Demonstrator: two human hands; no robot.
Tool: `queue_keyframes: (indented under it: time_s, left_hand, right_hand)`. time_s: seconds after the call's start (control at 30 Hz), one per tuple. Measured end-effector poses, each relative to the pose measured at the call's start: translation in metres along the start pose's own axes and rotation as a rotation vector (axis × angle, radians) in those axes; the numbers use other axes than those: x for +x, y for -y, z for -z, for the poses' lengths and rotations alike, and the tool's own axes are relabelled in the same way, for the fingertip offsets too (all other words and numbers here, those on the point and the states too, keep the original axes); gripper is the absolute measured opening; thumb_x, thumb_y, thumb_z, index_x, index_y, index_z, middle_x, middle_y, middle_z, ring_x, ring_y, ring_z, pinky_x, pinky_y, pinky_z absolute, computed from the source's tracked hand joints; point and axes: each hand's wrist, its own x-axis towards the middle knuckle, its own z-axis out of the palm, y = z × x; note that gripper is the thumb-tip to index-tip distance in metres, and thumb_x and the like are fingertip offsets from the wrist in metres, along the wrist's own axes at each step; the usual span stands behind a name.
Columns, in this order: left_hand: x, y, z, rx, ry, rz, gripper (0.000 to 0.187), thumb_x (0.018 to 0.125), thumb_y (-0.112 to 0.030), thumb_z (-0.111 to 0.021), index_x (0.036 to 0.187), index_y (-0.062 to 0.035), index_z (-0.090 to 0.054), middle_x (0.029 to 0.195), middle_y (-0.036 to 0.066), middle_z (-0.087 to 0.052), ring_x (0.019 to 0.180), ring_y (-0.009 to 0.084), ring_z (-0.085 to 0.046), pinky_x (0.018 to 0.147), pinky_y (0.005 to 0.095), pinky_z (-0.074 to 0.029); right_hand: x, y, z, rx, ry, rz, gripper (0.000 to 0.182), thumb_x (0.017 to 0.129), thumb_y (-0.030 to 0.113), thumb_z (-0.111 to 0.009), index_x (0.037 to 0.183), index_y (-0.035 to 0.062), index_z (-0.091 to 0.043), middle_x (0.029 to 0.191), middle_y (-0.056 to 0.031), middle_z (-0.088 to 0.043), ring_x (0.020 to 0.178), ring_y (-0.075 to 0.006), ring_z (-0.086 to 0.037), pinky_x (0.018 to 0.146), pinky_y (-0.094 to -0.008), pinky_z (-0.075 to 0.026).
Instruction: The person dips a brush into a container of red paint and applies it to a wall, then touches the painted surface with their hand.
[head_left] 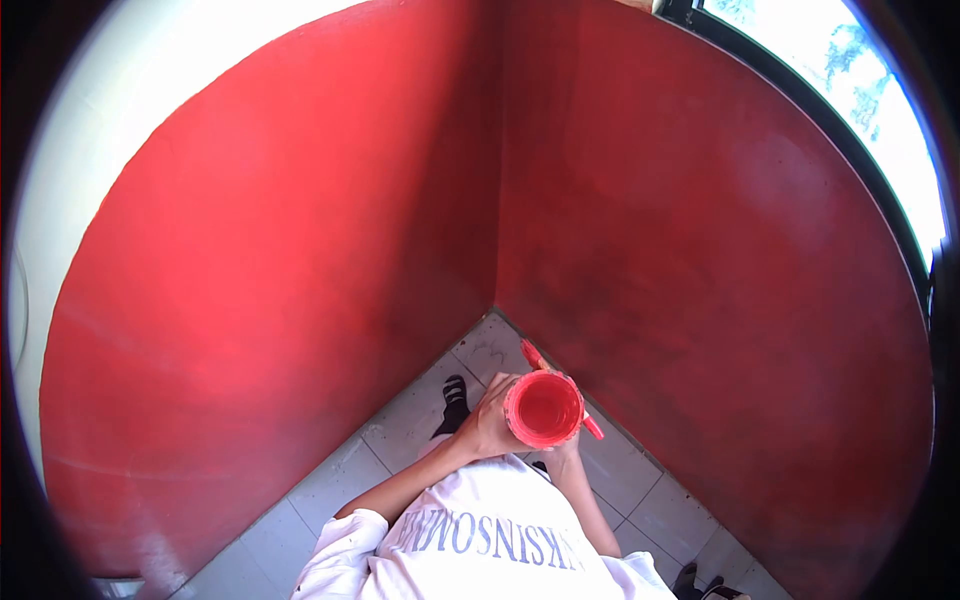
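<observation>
Held in front of my white shirt is a round container [545,410] coated in red paint, its open mouth facing up toward me. My left hand [488,422] is closed around the container's left side. Behind its lower right side, my right hand [566,447] is mostly covered by it. A paintbrush [531,354] with red bristles slants behind the container, and its red handle end pokes out at the right. The right hand's fingers are hidden, but it appears closed on the brush.
Two red walls [270,230] meet at a corner ahead of me, over a grey tiled floor [335,475]. A dark-framed window [850,70] is at upper right. My foot in a black sandal [455,400] stands near the left wall. Dark footwear [688,580] shows at lower right.
</observation>
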Motion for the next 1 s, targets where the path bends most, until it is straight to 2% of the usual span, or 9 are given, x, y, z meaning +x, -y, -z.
queue_keyframes:
  time_s: [0.1,0.2,0.33,0.43,0.47,0.67,0.77,0.97,1.0]
  left_hand:
    - [0.015,0.005,0.002,-0.051,-0.027,-0.045,0.078,0.055,-0.029,-0.086,0.12,-0.004,-0.052,0.116,0.012,-0.056,0.11,0.0299,-0.049,0.096,0.041,-0.04]
    - [0.032,0.001,0.003,-0.076,-0.08,-0.043,0.077,0.056,-0.03,-0.086,0.121,-0.0042,-0.053,0.119,0.012,-0.056,0.112,0.0292,-0.049,0.097,0.0404,-0.04]
    - [0.053,0.036,0.024,-0.151,-0.13,0.001,0.081,0.054,-0.031,-0.088,0.122,-0.005,-0.052,0.122,0.012,-0.057,0.114,0.0279,-0.051,0.097,0.0398,-0.041]
    - [0.073,0.059,0.045,-0.322,-0.162,0.065,0.084,0.053,-0.029,-0.089,0.124,-0.0054,-0.051,0.122,0.01,-0.057,0.113,0.0262,-0.054,0.096,0.0384,-0.044]
    - [0.08,0.063,0.051,-0.364,-0.172,0.076,0.084,0.053,-0.028,-0.089,0.124,-0.0054,-0.05,0.122,0.01,-0.057,0.113,0.0256,-0.054,0.095,0.0379,-0.044]
    - [0.115,0.088,0.075,-0.448,-0.225,0.09,0.086,0.053,-0.025,-0.089,0.125,-0.0046,-0.048,0.123,0.01,-0.057,0.112,0.0238,-0.056,0.095,0.0366,-0.045]
    - [0.124,0.088,0.082,-0.433,-0.23,0.085,0.086,0.054,-0.025,-0.089,0.125,-0.0038,-0.046,0.122,0.011,-0.057,0.113,0.0241,-0.056,0.095,0.0367,-0.045]
    - [0.189,0.131,0.116,-0.454,-0.171,0.112,0.086,0.055,-0.025,-0.089,0.126,-0.0042,-0.046,0.124,0.011,-0.056,0.113,0.0243,-0.055,0.096,0.037,-0.045]
    - [0.198,0.136,0.117,-0.444,-0.151,0.13,0.085,0.055,-0.025,-0.089,0.126,-0.0043,-0.046,0.124,0.011,-0.056,0.113,0.0242,-0.055,0.096,0.0369,-0.045]
  right_hand:
    - [-0.002,0.009,-0.026,0.052,-0.15,-0.031,0.026,0.098,0.021,-0.049,0.121,0.0101,-0.049,0.112,-0.0094,-0.062,0.096,-0.0195,-0.063,0.081,-0.0337,-0.056]
    - [0.013,0.023,-0.032,-0.169,-0.298,0.076,0.027,0.096,0.017,-0.054,0.121,0.0094,-0.049,0.11,-0.0083,-0.063,0.094,-0.0157,-0.063,0.076,-0.0289,-0.055]
    - [0.041,0.039,-0.039,-0.65,-0.272,0.29,0.033,0.093,0.016,-0.058,0.124,0.0064,-0.05,0.104,-0.006,-0.065,0.086,-0.0104,-0.064,0.059,-0.0205,-0.049]
    - [0.067,0.065,-0.055,-1.082,-0.235,0.17,0.028,0.093,0.015,-0.059,0.117,0.0011,-0.057,0.096,-0.0061,-0.067,0.085,-0.0139,-0.064,0.076,-0.0261,-0.052]
    - [0.072,0.075,-0.066,-1.248,-0.24,0.141,0.026,0.09,0.018,-0.063,0.113,0.0029,-0.063,0.098,-0.0099,-0.069,0.074,-0.0127,-0.065,0.061,-0.0236,-0.049]
    - [0.101,0.114,-0.12,-1.817,-0.06,0.646,0.017,0.084,0.013,-0.068,0.098,0.0037,-0.071,0.083,-0.0079,-0.067,0.075,-0.0156,-0.063,0.064,-0.0326,-0.05]
    - [0.104,0.141,-0.154,-1.822,-0.115,0.936,0.019,0.086,0.015,-0.067,0.099,0.0022,-0.07,0.083,-0.0074,-0.066,0.079,-0.0143,-0.063,0.062,-0.0271,-0.049]
    - [0.169,0.136,-0.225,-0.999,-0.261,0.733,0.031,0.089,0.016,-0.065,0.111,-0.0049,-0.06,0.093,-0.0111,-0.064,0.066,-0.0142,-0.065,0.047,-0.0207,-0.05]
    - [0.181,0.139,-0.22,-0.901,-0.247,0.69,0.037,0.09,0.015,-0.063,0.118,-0.0061,-0.053,0.092,-0.0126,-0.064,0.062,-0.0175,-0.066,0.045,-0.0262,-0.054]
